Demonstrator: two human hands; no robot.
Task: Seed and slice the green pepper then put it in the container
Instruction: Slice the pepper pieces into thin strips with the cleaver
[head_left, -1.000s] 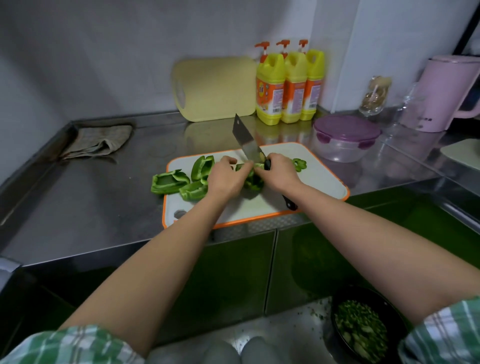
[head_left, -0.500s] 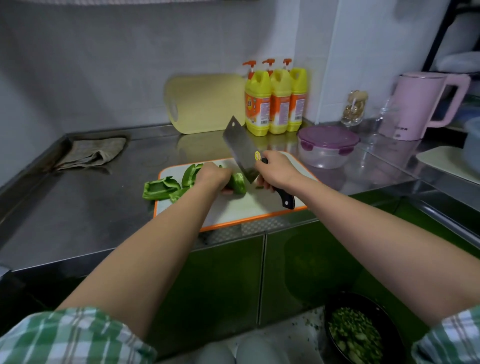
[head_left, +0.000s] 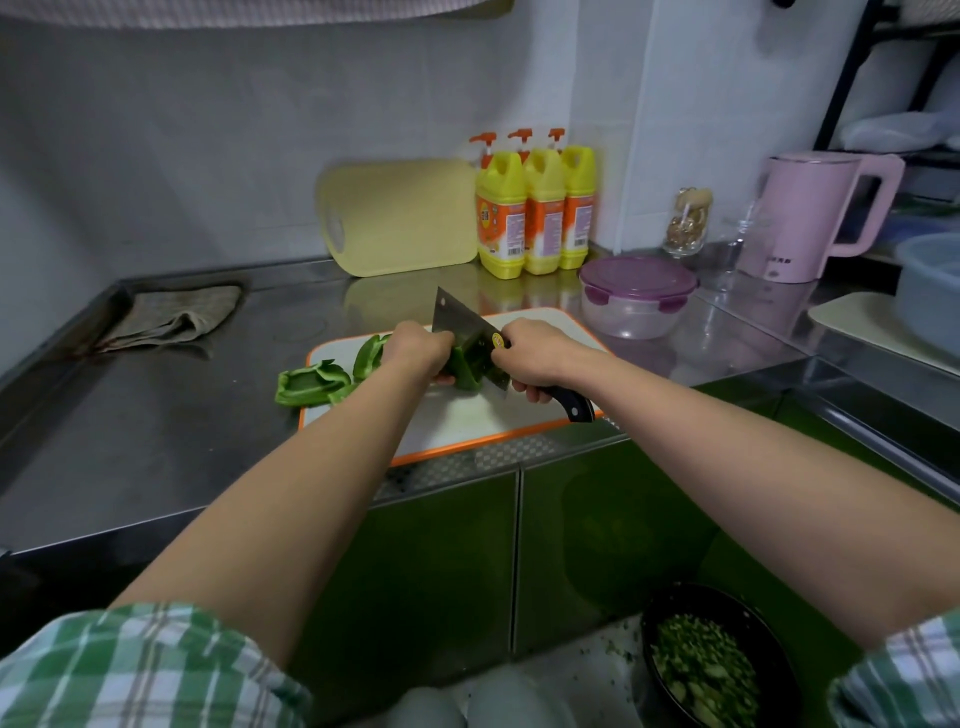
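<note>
Room: a steel kitchen surface (head_left: 156, 415) carrying a cutting board (head_left: 467, 423).
Pepper: the pepper piece (head_left: 467, 364) sits on the board, our left hand (head_left: 418, 348) fingers curled round it.
Knife: our right hand (head_left: 535, 358) fingers are clamped on the cleaver (head_left: 457, 322), its blade just right of our left fingers.
Handling: we judge it light, hollow, waxy and crisp, so we hold it near the cut with fingertips tucked.
Container: the lidded container (head_left: 636, 296) stands beyond our right fingers.

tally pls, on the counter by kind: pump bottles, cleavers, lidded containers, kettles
pump bottles: 3
cleaver: 1
lidded container: 1
kettle: 1
total: 6
</note>
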